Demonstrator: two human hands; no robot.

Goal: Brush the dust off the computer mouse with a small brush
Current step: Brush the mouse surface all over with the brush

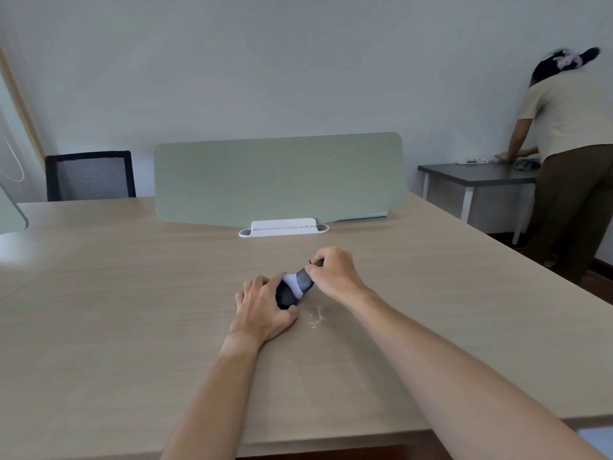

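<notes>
The left hand (262, 305) is lying on the wooden surface (132, 293) with its fingers curled around a dark computer mouse (286, 297), holding it still. The mouse is sitting on the surface, tucked under the left fingers and peeking out on the side nearest the right hand (335, 272). The right hand is closed around the dark handle of a small brush (300, 281), pinching it just past the mouse. The brush's white bristles are pressing down on the top of the mouse, right between the two hands. A few pale crumbs of dust (316, 318) are lying on the surface just below the right hand, next to the mouse. They are blurry, so they might be bits of fluff. Beyond both hands a green divider panel (278, 180) is standing in a white holder (283, 227).
</notes>
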